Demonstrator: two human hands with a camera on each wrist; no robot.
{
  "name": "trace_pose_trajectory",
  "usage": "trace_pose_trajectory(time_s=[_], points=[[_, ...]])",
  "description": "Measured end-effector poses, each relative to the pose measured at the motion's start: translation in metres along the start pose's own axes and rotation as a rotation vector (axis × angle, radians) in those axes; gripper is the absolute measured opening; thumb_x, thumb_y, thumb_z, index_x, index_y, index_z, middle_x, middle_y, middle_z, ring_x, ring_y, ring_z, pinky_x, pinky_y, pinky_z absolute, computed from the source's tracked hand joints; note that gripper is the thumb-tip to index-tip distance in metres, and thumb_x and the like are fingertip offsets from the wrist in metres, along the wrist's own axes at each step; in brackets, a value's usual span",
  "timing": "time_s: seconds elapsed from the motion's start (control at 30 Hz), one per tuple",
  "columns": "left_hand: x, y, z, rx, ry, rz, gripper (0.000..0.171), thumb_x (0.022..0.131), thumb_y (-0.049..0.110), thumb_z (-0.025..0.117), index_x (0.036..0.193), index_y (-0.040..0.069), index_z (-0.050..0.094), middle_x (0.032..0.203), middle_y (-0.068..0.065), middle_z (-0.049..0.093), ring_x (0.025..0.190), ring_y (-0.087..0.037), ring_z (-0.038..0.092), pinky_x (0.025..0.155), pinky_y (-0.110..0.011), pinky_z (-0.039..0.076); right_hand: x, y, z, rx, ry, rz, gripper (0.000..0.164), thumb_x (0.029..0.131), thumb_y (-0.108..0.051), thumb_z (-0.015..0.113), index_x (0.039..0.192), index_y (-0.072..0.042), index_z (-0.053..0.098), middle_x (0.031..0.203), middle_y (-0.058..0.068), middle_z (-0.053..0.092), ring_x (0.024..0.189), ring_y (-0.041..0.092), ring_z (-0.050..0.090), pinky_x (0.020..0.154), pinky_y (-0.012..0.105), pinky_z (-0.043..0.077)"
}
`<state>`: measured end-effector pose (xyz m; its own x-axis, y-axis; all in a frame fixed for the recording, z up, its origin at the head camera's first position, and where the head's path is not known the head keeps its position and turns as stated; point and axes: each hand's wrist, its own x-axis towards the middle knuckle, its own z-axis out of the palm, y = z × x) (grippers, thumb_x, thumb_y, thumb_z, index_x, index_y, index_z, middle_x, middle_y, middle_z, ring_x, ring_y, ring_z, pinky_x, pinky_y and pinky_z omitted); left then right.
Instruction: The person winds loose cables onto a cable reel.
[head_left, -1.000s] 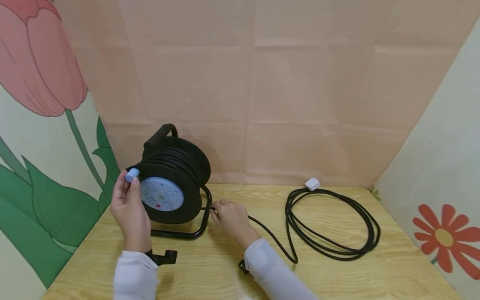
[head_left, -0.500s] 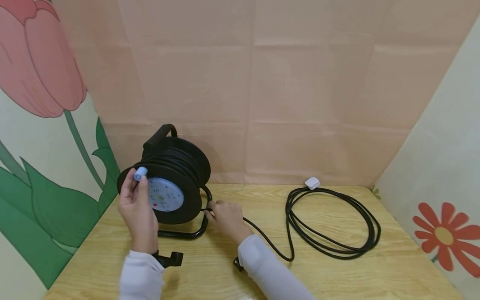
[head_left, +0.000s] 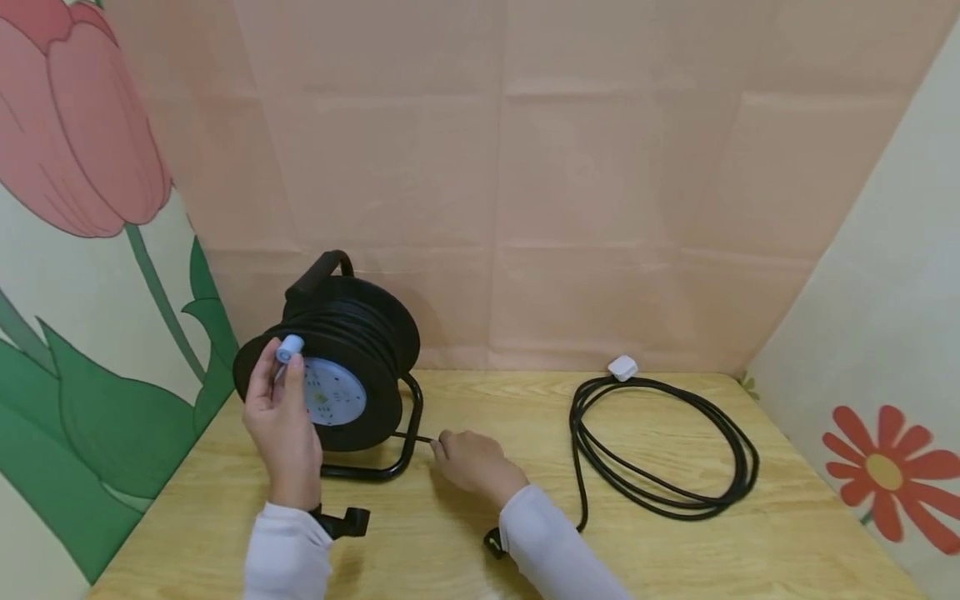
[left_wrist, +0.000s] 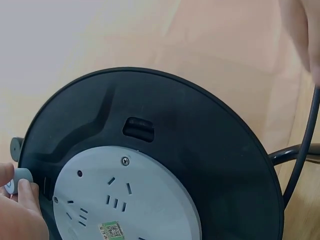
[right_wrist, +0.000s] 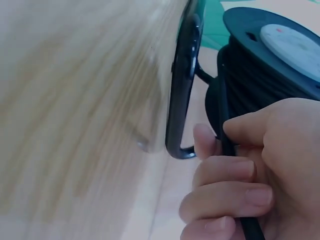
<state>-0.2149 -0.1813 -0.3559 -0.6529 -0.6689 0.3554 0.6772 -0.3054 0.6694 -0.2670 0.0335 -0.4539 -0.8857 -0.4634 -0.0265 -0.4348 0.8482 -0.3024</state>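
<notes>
- The round black cable reel [head_left: 341, 347] is set just beyond the left hand [head_left: 285, 437].
- Its light-blue cylindrical knob [head_left: 290, 348] is pinched between that hand's thumb and fingers.
- Thin black cable [right_wrist: 224, 102] is gripped in the curled right hand [head_left: 478, 468], near the black tubular stand [head_left: 367, 473].
- Well right of that hand, a white plug [head_left: 622, 367] is seen beside coiled cable [head_left: 747, 462].

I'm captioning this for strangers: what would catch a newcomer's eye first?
Probably the black cable reel left of centre, its blue knob pinched by the left hand. Beside it, the right hand grips the cord; farther right lie loops with a white plug.
</notes>
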Motion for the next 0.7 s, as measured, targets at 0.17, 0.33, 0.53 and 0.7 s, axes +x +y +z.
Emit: trace_pose_trajectory(time_s=[0.17, 0.33, 0.53, 0.7], points=[[0.0, 0.0, 0.0, 0.0, -0.006, 0.026, 0.039, 0.095, 0.005, 0.068, 0.132, -0.001, 0.061, 0.127, -0.015, 0.058, 0.116, -0.024, 0.056, 0.097, -0.026, 0.047, -0.021, 0.012, -0.011, 0.053, -0.014, -0.008, 0.037, 0.109, -0.034, 0.04, 0.114, -0.007, 0.064, 0.098, 0.01, 0.069, 0.093, 0.028, 0.067, 0.077, 0.046, 0.055], [0.0, 0.0, 0.001, 0.025, -0.005, 0.009, 0.04, 0.092, 0.005, 0.071, 0.131, -0.001, 0.062, 0.125, -0.016, 0.059, 0.112, -0.024, 0.058, 0.094, -0.025, 0.049, -0.043, 0.027, -0.016, 0.158, -0.122, -0.029, 0.028, 0.109, -0.032, 0.041, 0.106, -0.011, 0.06, 0.074, 0.0, 0.055, 0.064, 0.016, 0.052, 0.062, 0.036, 0.047], [0.0, -0.001, 0.0, 0.077, -0.011, 0.002, 0.039, 0.093, 0.007, 0.071, 0.13, 0.001, 0.063, 0.124, -0.015, 0.058, 0.113, -0.024, 0.059, 0.094, -0.025, 0.049, -0.07, 0.05, -0.018, 0.239, -0.229, -0.064, 0.032, 0.109, -0.036, 0.042, 0.1, -0.013, 0.064, 0.072, -0.004, 0.052, 0.062, 0.011, 0.048, 0.062, 0.032, 0.045], [-0.001, 0.001, 0.0, 0.091, -0.003, 0.0, 0.038, 0.094, 0.008, 0.071, 0.13, 0.001, 0.063, 0.124, -0.014, 0.058, 0.113, -0.024, 0.059, 0.095, -0.025, 0.049, -0.085, 0.07, -0.022, 0.28, -0.274, -0.081, 0.034, 0.107, -0.04, 0.045, 0.092, -0.017, 0.063, 0.07, -0.005, 0.05, 0.062, 0.01, 0.047, 0.06, 0.031, 0.043]])
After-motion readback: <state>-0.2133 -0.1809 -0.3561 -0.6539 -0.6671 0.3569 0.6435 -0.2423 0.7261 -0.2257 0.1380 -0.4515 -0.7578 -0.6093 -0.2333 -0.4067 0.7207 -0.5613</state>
